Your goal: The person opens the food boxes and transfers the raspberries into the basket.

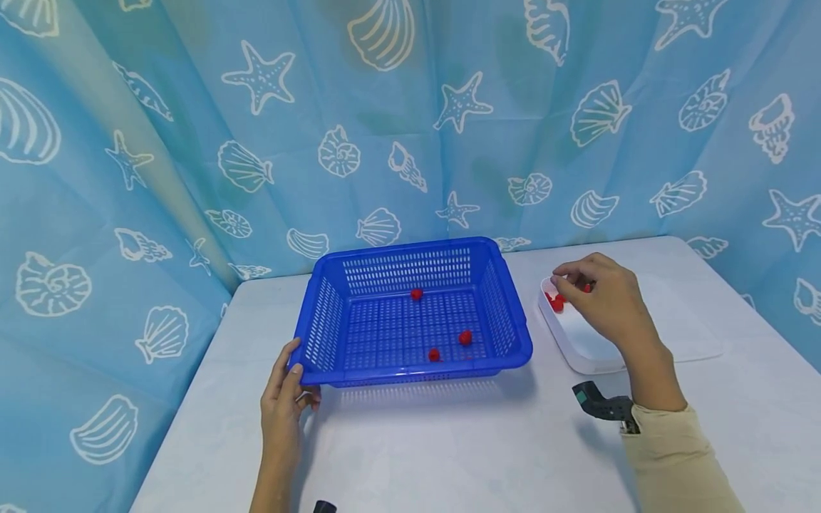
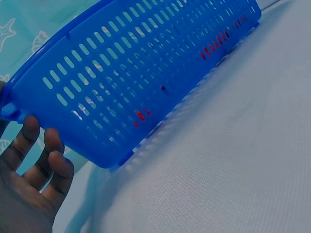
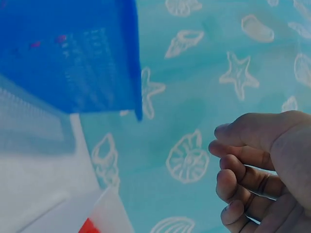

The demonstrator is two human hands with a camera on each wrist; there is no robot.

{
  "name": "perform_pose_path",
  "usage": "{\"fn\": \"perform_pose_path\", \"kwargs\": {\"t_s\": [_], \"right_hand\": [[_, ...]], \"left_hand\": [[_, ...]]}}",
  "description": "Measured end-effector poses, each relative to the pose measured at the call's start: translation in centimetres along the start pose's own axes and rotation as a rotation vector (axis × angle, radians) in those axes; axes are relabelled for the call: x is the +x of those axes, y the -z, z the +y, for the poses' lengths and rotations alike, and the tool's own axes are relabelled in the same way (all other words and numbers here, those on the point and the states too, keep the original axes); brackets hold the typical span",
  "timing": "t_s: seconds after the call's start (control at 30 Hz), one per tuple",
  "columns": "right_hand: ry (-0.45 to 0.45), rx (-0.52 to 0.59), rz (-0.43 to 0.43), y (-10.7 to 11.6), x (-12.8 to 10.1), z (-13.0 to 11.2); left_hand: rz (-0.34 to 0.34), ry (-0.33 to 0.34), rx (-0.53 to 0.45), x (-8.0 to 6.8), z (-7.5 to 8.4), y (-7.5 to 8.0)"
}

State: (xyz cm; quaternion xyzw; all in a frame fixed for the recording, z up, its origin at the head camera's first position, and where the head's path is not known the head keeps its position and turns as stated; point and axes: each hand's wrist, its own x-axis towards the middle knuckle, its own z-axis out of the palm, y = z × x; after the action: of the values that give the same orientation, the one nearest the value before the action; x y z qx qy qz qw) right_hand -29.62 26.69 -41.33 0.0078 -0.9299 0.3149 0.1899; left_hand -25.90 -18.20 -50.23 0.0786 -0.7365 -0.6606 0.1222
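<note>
Steady blue rectangular plastic basket (image 1: 410, 372) with grasping left hand (image 1: 282, 399); right of it, lower empty-looking right hand (image 1: 606, 299) to small red lumps (image 1: 556, 304).

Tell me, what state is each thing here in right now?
Blue basket: open-topped, right way up.
Red pieces in basket: lying apart.
White tray: partly hidden, holding more red pieces.
Left hand: gripping the basket's near-left corner.
Right hand: above the tray, fingers bent, nothing visible held.
Curtain: hanging in folds.
</note>
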Motion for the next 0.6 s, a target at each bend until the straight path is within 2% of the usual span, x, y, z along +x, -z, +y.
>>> {"fn": "perform_pose_path", "kwargs": {"t_s": [0.27, 0.6], "right_hand": [[-0.073, -0.008, -0.019, -0.7, 0.4, 2.1], [-0.166, -0.011, -0.109, -1.9, 0.8, 4.5]], "left_hand": [[-0.007, 0.002, -0.026, -0.1, 0.1, 0.1], [-0.022, -0.004, -0.042, -0.1, 0.2, 0.1]]}}
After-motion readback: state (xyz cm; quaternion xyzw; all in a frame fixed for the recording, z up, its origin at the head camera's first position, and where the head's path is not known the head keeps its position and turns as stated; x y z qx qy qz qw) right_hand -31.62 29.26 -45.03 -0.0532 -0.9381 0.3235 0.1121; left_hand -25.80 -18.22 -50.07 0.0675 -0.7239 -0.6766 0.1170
